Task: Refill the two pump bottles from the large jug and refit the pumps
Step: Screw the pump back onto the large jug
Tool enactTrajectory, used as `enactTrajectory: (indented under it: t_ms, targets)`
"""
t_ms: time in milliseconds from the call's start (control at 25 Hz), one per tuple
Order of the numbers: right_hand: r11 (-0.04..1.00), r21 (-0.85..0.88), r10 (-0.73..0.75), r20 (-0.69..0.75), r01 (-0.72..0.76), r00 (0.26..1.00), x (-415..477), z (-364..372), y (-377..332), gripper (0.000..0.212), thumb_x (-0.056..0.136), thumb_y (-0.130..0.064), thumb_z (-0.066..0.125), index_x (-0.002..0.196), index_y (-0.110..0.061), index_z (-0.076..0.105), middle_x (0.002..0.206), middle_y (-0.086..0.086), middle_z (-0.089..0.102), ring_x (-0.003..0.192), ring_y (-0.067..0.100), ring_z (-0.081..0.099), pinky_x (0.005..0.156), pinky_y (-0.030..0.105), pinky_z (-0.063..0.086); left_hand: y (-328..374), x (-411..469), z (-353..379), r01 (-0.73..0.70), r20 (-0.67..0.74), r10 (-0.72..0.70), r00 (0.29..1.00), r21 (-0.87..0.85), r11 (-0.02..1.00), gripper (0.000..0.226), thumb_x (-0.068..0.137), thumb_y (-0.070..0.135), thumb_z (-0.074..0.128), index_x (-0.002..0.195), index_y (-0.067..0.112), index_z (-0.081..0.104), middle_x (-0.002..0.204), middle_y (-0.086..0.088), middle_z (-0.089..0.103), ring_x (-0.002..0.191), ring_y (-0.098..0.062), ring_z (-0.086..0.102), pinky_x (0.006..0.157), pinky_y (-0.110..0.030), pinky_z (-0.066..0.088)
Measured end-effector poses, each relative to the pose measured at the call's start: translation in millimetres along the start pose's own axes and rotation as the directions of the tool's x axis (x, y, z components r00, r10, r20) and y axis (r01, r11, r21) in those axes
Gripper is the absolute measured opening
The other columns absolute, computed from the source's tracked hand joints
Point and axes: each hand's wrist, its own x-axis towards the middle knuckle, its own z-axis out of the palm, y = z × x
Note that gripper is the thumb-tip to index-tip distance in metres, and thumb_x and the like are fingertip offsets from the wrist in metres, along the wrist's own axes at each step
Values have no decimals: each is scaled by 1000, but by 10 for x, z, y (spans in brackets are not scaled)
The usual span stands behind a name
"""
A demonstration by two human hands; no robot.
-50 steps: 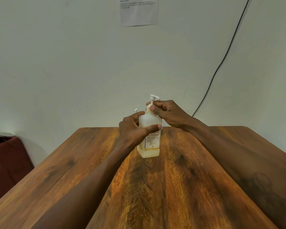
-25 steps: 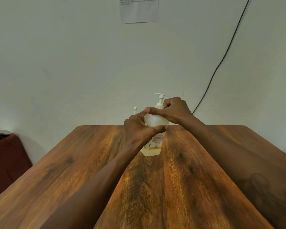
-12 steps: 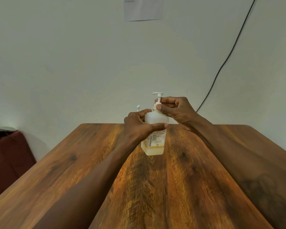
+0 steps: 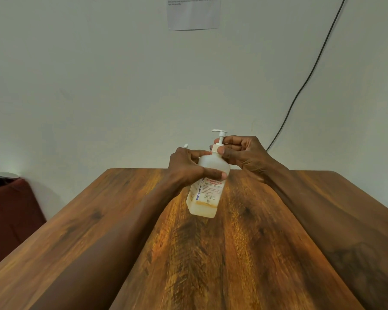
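As left hand (image 4: 186, 168) grips the pump bottle (image 4: 207, 198) and right hand (image 4: 244, 153) pinches its collar (image 4: 215, 149), a second pump (image 4: 186, 145) behind them.

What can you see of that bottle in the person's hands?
The pump bottle is squarish, cloudy-white plastic, with a label printed in blue and red and a white pump on top. A little yellowish liquid shows at its bottom. It tilts, top rightward, over the wooden table. The left hand grips its body; the right hand pinches the pump's collar.
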Motion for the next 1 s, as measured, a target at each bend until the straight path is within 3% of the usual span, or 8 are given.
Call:
enactTrajectory:
  t_ms: [200,320,440,600,680,840,920,1000]
  targets:
    - [999,-15,45,-12,-45,999,-42,-9,10,32,78,-15,83,109,-16,73,108,2,79,104,23,75,85,36,63,-1,-31,-16,25,52,-23,998,-41,999,74,52,50,99,118,25,77,104,5,79,84,-12,77,76,-37,66]
    - [982,-183,12,-144,-39,990,20,62,-17,39,72,-22,91,106,-12,75,103,4,79,96,19,77,86,42,63,-7,-91,64,-19,-72,18,997,-18,1000,78,51,57,97,120,28,76,105,7,78,80,-9,76,70,-31,66]
    - [929,-370,-94,-297,-24,950,61,194,-67,47,56,-41,99,85,-13,75,83,-1,77,79,15,75,72,33,64,-31,-149,194,-102,-225,111,968,52,993,76,52,66,92,116,29,78,101,9,79,77,-4,74,67,-28,65]
    - [819,-561,-118,-370,-121,922,112,278,-190,54,56,-58,93,76,-16,65,76,-5,66,70,11,62,64,30,53,22,-147,301,-113,-272,117,955,32,993,75,49,74,87,107,27,80,96,8,80,76,-3,75,68,-32,65]
    - [842,-511,2,-314,-171,949,121,239,-174,62,59,-65,88,93,-17,67,90,-3,71,81,11,67,72,30,57,52,-141,306,-128,-265,133,955,37,991,78,48,72,89,111,27,79,100,8,80,79,-3,75,71,-33,65]
    - [980,91,172,51,-176,984,64,70,-82,43,94,-37,71,127,-11,67,127,8,72,118,22,69,104,45,54,109,-168,243,-147,-217,132,967,-54,988,95,51,57,98,135,24,68,116,4,77,87,2,72,78,-25,63]
    - [986,91,131,102,-141,986,31,-4,-83,35,98,-28,66,127,-9,69,127,6,72,121,22,67,102,43,55,119,-157,221,-153,-188,140,972,-57,987,99,52,54,98,140,25,63,123,2,75,96,-7,74,81,-28,63]
    - [994,-72,76,-20,-77,997,11,23,-108,34,89,-29,77,117,-10,75,115,2,77,110,21,73,87,33,61,150,-162,244,-161,-211,155,965,-14,987,104,52,57,97,143,24,60,131,0,71,106,-16,74,84,-34,64]
